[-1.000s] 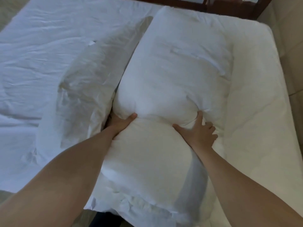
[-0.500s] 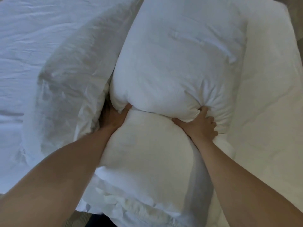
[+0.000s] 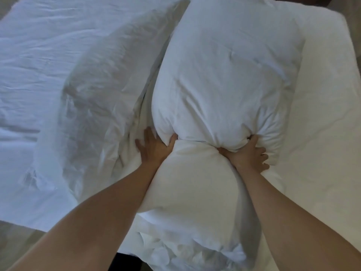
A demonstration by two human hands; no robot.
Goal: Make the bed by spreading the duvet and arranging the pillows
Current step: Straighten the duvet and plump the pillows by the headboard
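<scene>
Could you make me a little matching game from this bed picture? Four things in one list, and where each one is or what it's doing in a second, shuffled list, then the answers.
Things:
1. left hand
2. right hand
3. upper pillow
4. crumpled duvet

States:
A. bunched in a heap left of the pillows
B. fingers spread, thumb tucked under the pillow's edge
C. lying on top of another pillow
D. digging into the gathered right corner of the pillow

Pairs: 1-B, 2-D, 3-C, 4-A

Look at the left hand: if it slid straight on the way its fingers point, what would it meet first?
Probably the crumpled duvet: the left hand lies flat between it and the pillow, fingers pointing up the gap; depth is unclear.
</scene>
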